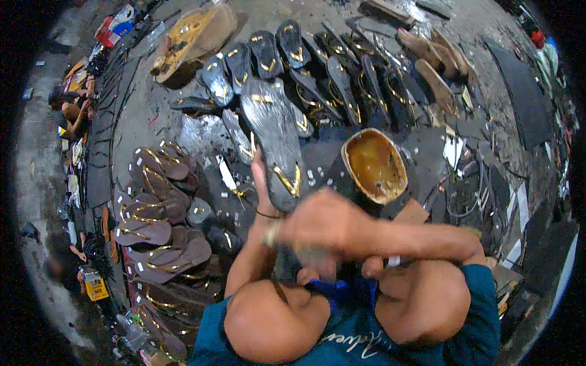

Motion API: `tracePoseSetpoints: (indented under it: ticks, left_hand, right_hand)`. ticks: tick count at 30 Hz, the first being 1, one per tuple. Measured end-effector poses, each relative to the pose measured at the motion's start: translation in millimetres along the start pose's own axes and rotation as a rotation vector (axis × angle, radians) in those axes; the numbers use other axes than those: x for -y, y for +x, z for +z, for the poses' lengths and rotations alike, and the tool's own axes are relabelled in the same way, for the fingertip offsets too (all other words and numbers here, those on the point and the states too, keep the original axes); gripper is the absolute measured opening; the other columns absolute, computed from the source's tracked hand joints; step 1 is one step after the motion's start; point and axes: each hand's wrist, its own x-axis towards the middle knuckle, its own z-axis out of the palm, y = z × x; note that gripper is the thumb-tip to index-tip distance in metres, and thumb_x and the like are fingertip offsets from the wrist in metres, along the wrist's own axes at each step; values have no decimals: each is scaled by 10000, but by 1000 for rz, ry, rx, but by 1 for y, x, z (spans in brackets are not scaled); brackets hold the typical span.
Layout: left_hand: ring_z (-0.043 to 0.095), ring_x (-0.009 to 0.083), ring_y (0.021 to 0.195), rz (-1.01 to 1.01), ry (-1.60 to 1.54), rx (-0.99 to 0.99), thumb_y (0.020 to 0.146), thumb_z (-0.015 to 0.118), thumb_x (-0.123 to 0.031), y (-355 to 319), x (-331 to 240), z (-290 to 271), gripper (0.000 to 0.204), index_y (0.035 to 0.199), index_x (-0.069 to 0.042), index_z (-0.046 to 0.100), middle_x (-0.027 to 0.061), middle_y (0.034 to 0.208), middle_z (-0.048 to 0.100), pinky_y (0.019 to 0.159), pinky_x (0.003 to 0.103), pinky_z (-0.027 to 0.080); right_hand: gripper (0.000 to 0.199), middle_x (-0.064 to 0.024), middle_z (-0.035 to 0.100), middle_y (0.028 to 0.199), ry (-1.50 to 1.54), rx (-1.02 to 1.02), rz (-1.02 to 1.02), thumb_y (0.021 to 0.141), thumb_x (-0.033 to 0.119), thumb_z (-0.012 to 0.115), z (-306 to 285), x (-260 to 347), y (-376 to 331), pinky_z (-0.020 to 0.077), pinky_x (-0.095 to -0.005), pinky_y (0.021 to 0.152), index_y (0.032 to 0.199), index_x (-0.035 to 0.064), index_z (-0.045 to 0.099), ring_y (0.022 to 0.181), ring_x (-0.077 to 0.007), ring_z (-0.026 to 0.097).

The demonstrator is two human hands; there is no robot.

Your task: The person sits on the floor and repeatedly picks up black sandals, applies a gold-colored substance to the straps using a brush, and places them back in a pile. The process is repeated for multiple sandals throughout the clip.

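Note:
A dark flip-flop (271, 131) with a wet-looking shine and gold strap pieces lies tilted in front of me. My left hand (260, 177) is closed on its left edge, most of the fingers hidden beneath it. Across the near end of the sandal comes my right hand (329, 222), balled up and smeared by motion. What it grips, if anything, cannot be made out. To the right of the flip-flop stands a tub (371, 161) of amber-brown, sticky-looking stuff with a crusted rim.
Several black flip-flops with gold straps (265, 53) fan out beyond. Brown sandals with gold straps (146, 226) are stacked at left. Tan soles (436, 79) lie at far right, a stained board (192, 43) at far left. Scraps litter the floor; another person (76, 113) sits at left.

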Motion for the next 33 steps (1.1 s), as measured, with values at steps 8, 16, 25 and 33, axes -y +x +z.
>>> tracePoseSetpoints:
  ticks: [8,16,25,33]
  left_hand:
    - [643,268,1023,-248,-7,-82,1013,351,-413,14,22,7,496,1223,-17,564,153,1159,644,921,432,514]
    - [635,249,1021,-149,40,-51,986,423,-439,-13,25,33,472,1195,-45,577,129,1120,647,900,399,523]
    - [604,267,1077,34,-95,279,992,381,-305,10,9,-2,435,1321,-45,494,133,1241,585,923,412,515]
    - [669,258,915,27,13,10,973,355,-309,26,1,-7,409,1165,-29,583,135,1078,670,818,396,551]
  right_hand:
    - [424,-13,576,872,-226,-153,-91,690,199,661,-8,-14,-2,447,-395,760,1110,154,630,818,-250,569]
    - [479,-29,613,897,-214,-244,-48,702,186,676,-36,-43,19,447,-396,768,1178,161,629,869,-236,588]
    - [418,-68,662,962,91,-426,255,753,34,670,-11,-43,-15,489,-372,723,1156,148,657,818,-282,622]
    - [440,-23,647,984,-11,-224,157,730,153,741,-14,-19,-12,431,-403,808,1154,199,634,917,-242,585]
